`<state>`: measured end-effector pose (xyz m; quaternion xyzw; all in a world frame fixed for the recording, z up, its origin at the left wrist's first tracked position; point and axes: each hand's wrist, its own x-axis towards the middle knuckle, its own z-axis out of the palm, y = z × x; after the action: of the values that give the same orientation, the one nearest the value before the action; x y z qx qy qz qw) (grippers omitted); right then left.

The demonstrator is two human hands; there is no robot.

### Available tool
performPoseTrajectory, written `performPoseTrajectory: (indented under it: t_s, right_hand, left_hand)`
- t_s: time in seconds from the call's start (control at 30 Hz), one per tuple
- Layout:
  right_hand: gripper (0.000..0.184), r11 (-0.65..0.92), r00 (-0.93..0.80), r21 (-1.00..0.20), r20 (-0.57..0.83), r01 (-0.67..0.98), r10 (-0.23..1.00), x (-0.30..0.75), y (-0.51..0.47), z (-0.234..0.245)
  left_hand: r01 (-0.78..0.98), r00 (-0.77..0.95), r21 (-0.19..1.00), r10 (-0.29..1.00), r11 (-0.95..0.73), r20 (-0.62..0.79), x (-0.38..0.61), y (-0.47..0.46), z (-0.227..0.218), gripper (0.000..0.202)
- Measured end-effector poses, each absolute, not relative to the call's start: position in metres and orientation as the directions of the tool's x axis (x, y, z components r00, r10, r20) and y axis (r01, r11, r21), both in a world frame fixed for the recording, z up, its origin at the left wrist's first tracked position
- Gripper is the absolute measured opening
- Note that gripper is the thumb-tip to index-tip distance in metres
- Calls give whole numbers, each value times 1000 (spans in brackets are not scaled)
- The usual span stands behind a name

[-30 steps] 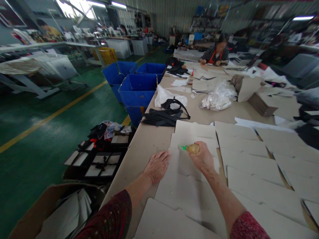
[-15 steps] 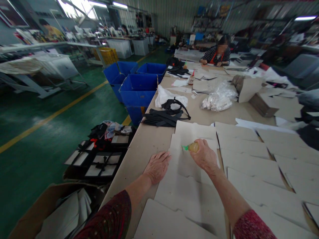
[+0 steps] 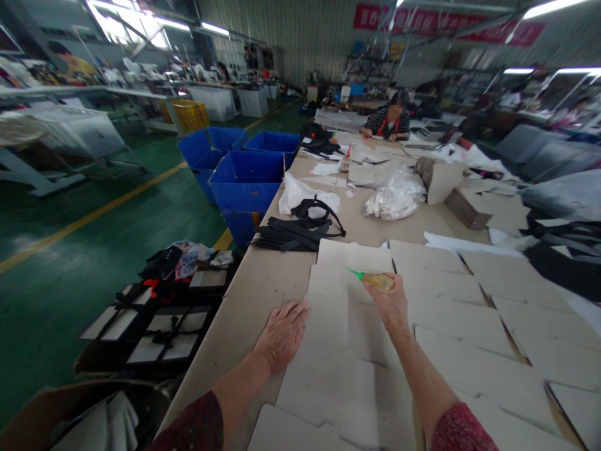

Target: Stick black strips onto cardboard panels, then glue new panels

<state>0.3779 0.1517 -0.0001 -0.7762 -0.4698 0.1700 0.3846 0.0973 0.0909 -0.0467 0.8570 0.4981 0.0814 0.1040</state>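
Note:
My right hand [image 3: 389,302] is wrapped round a glue bottle [image 3: 381,282], a yellowish squeeze bottle with a green nozzle that points left. The bottle is tilted over an overlapping row of grey-beige cardboard sheets [image 3: 328,319]. Whether the nozzle tip touches the card, I cannot tell. My left hand [image 3: 282,332] lies flat with outstretched fingers, on the left edge of the same row and the table beside it. More overlapping cardboard sheets [image 3: 451,307] cover the table to the right.
Black strips [image 3: 286,235] and a clear plastic bag [image 3: 397,194] lie beyond the sheets. Blue bins [image 3: 244,181] stand left of the table [image 3: 248,288]. Boxes with black-tied bundles [image 3: 169,338] are on the floor at left. A co-worker [image 3: 387,122] leans at the far end.
The bottle's nozzle has come up off its lower angle, and the right hand has shifted slightly relative to the sheets. The left hand stays flat. The whole view has tilted upward.

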Motion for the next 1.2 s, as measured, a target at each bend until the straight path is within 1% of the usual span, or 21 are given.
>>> performPoseTrajectory:
  t_s: [0.1,0.2,0.43,0.73,0.87,0.97,1.2]
  right_hand:
    - [53,-335,575,-699,133,632,807,416,162,9]
    - [54,-389,593,-609,170,691,787,441,170,16]
    - [46,-418,515,-413,157,809,843,445,184,19]
    - [37,-394,439,-242,172,887,882,441,193,30]
    - [38,-387,421,-211,146,898,895,450,192,37]
    - [38,-389,420,-217,124,895,899,455,192,40]
    - [40,-386,440,-323,112,864,891,451,194,34]
  left_hand:
    - [834,490,266,871,-483,44,97,91,-47,49]
    - [833,487,272,872,-481,50,97,92,-47,48]
    - [835,488,266,872,-481,44,96,93,-48,47]
    - [831,497,263,867,-490,45,96,93,-48,47]
    - [831,497,263,867,-490,45,95,93,-49,46]
    - [831,495,267,868,-488,47,95,93,-50,47]
    - [827,496,277,867,-489,49,95,93,-47,47]
